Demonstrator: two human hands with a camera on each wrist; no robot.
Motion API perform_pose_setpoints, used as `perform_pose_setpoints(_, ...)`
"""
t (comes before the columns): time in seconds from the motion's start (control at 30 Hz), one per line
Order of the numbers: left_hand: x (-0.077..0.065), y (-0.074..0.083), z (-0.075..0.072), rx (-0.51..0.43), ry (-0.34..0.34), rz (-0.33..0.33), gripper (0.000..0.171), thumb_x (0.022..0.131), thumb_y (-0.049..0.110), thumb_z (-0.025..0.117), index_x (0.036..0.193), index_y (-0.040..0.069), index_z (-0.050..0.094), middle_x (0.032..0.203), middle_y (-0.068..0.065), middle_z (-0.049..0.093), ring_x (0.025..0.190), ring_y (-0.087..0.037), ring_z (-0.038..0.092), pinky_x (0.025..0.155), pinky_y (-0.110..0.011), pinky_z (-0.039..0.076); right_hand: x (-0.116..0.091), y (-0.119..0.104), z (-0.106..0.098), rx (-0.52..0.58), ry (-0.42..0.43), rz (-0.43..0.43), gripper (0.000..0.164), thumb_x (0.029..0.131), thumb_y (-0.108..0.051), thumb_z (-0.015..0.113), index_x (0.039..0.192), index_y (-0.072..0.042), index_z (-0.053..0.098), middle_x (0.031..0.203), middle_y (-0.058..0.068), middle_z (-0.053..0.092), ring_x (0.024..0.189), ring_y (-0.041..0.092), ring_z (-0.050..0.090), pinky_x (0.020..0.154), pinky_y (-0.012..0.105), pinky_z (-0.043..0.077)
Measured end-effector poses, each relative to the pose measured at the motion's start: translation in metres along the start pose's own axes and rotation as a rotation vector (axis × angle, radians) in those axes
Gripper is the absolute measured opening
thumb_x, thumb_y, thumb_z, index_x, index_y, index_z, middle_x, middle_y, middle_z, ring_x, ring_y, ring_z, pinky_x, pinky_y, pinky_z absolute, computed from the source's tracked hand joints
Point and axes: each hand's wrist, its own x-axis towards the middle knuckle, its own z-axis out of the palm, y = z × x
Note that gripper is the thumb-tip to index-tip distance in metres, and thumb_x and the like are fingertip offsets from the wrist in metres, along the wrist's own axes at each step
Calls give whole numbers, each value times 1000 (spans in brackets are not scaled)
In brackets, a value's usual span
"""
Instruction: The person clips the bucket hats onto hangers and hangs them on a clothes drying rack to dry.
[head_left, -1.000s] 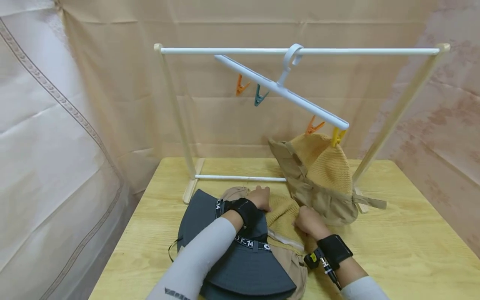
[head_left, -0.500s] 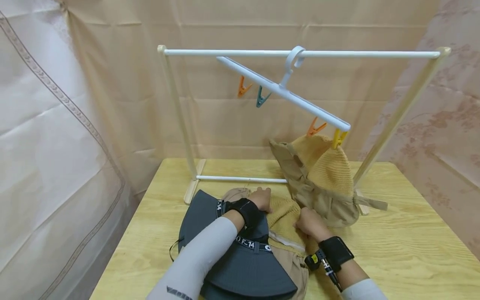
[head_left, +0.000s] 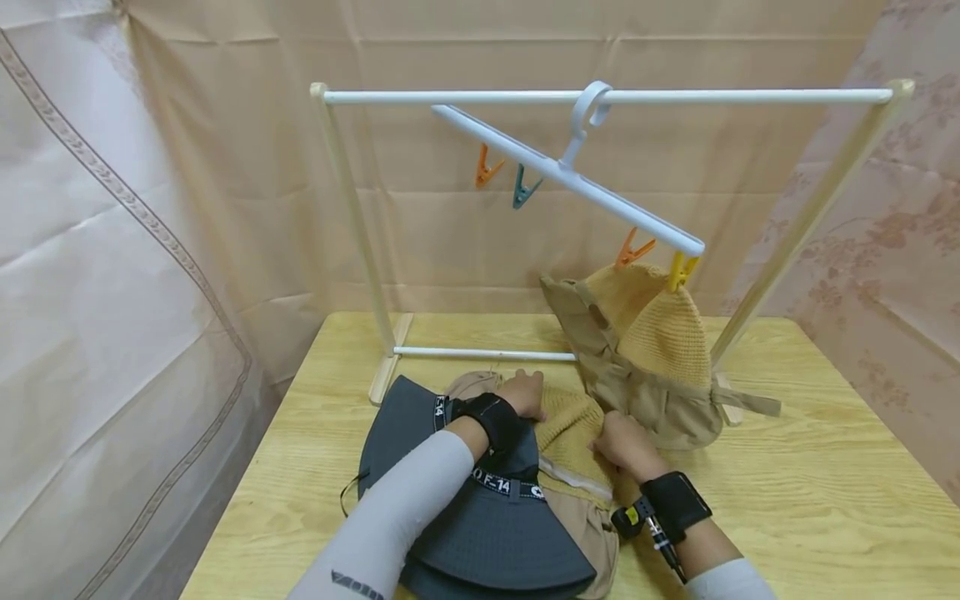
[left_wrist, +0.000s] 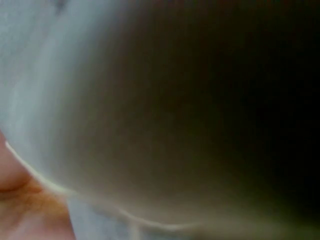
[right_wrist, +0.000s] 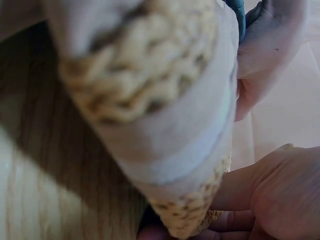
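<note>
A tan hat with a yellow knit crown (head_left: 566, 437) lies on the table between both hands. My left hand (head_left: 523, 394) grips its far edge with curled fingers; the fingertips are hidden. At its near right side my right hand (head_left: 628, 446) pinches the knit, and the right wrist view shows the thumb and fingers (right_wrist: 235, 200) around the narrow end of the knit. A dark grey bucket hat (head_left: 487, 533) with a black lettered band lies under my left forearm, overlapping the tan hat. The left wrist view is blurred and mostly covered by dark cloth.
A white hanger (head_left: 562, 172) hangs tilted on a rack bar (head_left: 712, 97), with orange, teal and yellow clips. From its low right end, another tan hat with yellow knit (head_left: 645, 367) hangs by the yellow clip (head_left: 681, 271), just beyond my right hand.
</note>
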Motion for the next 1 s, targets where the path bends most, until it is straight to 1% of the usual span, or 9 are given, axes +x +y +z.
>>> perform_pose_setpoints(0.17,3,1,0,1,-7,16,66,87,28,74,141,6,44,132,-21,49,102,-30,60,78,-34,49,-3,0,-2,1,2,17,27,85,-11,72,62,-3,63,45,5,54,37,15,52,41,25,40)
perform_pose_setpoints(0.27,7,1,0,20,1,28,66,87,30,74,141,7,44,132,-21,49,99,-29,60,74,-33,48,-4,-2,-4,-4,8,31,31,87,-11,71,59,-6,59,45,4,51,38,15,51,41,25,40)
perform_pose_setpoints(0.43,8,-3,-1,50,21,27,64,89,32,72,141,8,43,131,-20,48,93,-29,62,70,-33,47,-3,-5,-4,-6,51,18,36,88,-13,69,56,-9,53,46,0,43,41,16,50,43,25,39)
perform_pose_setpoints(0.53,8,-4,-2,48,21,25,64,89,32,71,141,8,44,132,-20,49,95,-29,62,72,-33,48,-2,-5,-4,3,78,18,35,88,-14,69,57,-10,53,49,0,41,44,16,48,45,26,37)
perform_pose_setpoints(0.67,8,-6,-2,56,2,29,63,89,33,71,141,8,46,134,-20,50,101,-28,60,77,-34,49,-3,-4,-4,38,80,48,37,86,-14,69,57,-12,47,52,-2,36,46,15,41,47,26,34)
perform_pose_setpoints(0.77,9,-6,-3,81,6,54,55,89,34,71,134,8,53,128,-16,57,105,-27,59,80,-34,49,-4,-3,-3,66,94,40,42,86,-14,68,55,-15,40,54,-4,31,48,13,35,49,26,31)
perform_pose_setpoints(0.9,9,-7,-4,92,53,123,38,92,31,68,120,6,63,116,-11,66,106,-25,62,84,-33,50,-6,-2,-3,104,150,8,47,90,-16,66,55,-16,34,53,-5,26,47,11,30,48,24,28)
perform_pose_setpoints(0.93,9,-8,-4,83,71,142,34,92,29,67,116,5,65,113,-10,68,104,-25,63,83,-32,51,-6,-2,-3,111,164,-1,48,91,-16,65,55,-16,34,53,-5,26,47,10,29,48,24,28)
perform_pose_setpoints(1.0,10,-9,-3,53,98,160,22,94,25,64,104,6,67,95,-7,68,85,-21,64,71,-28,50,-7,-2,-5,114,188,-9,44,92,-17,64,56,-14,39,51,-5,30,45,11,32,48,24,29)
